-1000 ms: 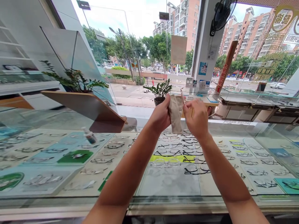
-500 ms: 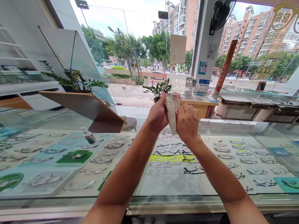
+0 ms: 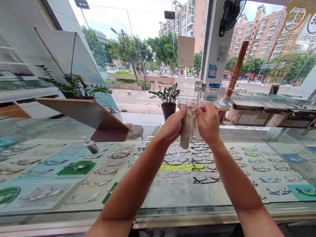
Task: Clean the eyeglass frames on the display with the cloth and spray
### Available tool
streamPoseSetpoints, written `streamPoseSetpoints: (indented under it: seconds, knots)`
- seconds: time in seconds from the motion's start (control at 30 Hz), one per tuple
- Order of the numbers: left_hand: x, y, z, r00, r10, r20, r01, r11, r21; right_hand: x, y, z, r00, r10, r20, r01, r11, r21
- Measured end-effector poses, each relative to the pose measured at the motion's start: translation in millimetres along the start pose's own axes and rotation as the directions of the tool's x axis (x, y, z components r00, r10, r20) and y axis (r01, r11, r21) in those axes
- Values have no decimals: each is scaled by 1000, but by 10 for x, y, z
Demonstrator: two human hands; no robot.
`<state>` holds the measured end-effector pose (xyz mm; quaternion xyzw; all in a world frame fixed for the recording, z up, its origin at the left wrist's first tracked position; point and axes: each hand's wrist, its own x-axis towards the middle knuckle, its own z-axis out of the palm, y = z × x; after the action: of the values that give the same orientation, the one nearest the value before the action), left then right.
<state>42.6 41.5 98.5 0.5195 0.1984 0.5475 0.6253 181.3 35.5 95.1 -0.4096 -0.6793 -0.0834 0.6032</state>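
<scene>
My left hand (image 3: 174, 124) is closed on a beige cleaning cloth (image 3: 187, 131) that hangs down between both hands. My right hand (image 3: 209, 123) is closed on a thin pair of glasses (image 3: 198, 98), whose frame sticks up above the fingers and is partly wrapped in the cloth. Both hands are raised above the glass display counter (image 3: 172, 197), close together and touching the cloth. Most of the glasses is hidden by the cloth and my fingers.
Under the counter glass lie several rows of spectacle frames (image 3: 187, 161). A small spray bottle (image 3: 90, 145) lies on the counter to the left. A wooden shelf with a plant (image 3: 74, 87) stands at left, a potted plant (image 3: 168, 98) behind my hands.
My hands drew together over the cloth, then parted slightly again; the right hand shifted right and the frame of the glasses shows above it. The view drifted a little.
</scene>
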Motion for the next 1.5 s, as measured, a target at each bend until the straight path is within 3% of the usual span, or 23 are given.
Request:
streamPoseSetpoints:
  seconds: [0.07, 0.13, 0.2, 0.27, 0.37, 0.43, 0.5, 0.57, 0.73, 0.87, 1.07, 1.17, 1.27, 1.37, 1.5]
  knots:
    - [15, 35, -53, 995, 55, -80, -52, 998, 32, 71, 46, -90, 994, 110, -7, -105, 964, 244]
    - [43, 95, -136, 973, 154, -170, -142, 986, 83, 134, 84, -175, 973, 224, 60, -225, 857, 463]
    - [67, 166, -229, 933, 287, -220, -253, 953, 169, 183, 112, -248, 941, 296, 163, -332, 721, 608]
    - [65, 233, -304, 884, 423, -199, -364, 891, 272, 214, 126, -309, 903, 324, 283, -427, 599, 678]
    - [5, 311, -336, 796, 603, -60, -509, 718, 474, 227, 113, -383, 828, 279, 486, -559, 466, 686]
    - [-53, 349, -307, 711, 697, 91, -583, 513, 630, 221, 88, -423, 781, 217, 585, -615, 423, 665]
    - [-103, 378, -260, 640, 724, 256, -628, 302, 717, 211, 59, -457, 746, 156, 648, -645, 411, 644]
    - [-139, 401, -216, 623, 691, 368, -652, 198, 731, 202, 35, -484, 720, 108, 685, -659, 414, 627]
    - [-206, 447, -167, 723, 579, 377, -619, 299, 727, 197, 7, -526, 714, 72, 696, -630, 499, 595]
    - [-237, 475, -155, 730, 575, 369, -627, 347, 698, 198, -19, -541, 732, 71, 678, -584, 577, 571]
    - [-260, 521, -125, 776, 546, 315, -574, 404, 713, 200, -67, -570, 777, 71, 626, -512, 649, 563]
    - [-271, 526, -135, 776, 576, 258, -565, 451, 690, 220, -18, -569, 846, 142, 514, -471, 652, 594]
    - [-281, 506, -157, 753, 624, 210, -572, 463, 677, 247, 92, -547, 915, 252, 314, -401, 646, 649]
    - [-287, 477, -165, 727, 661, 184, -580, 448, 680, 268, 202, -518, 936, 307, 173, -343, 682, 646]
    - [-269, 447, -169, 689, 714, 129, -582, 438, 685, 283, 303, -480, 959, 280, 44, -243, 729, 641]
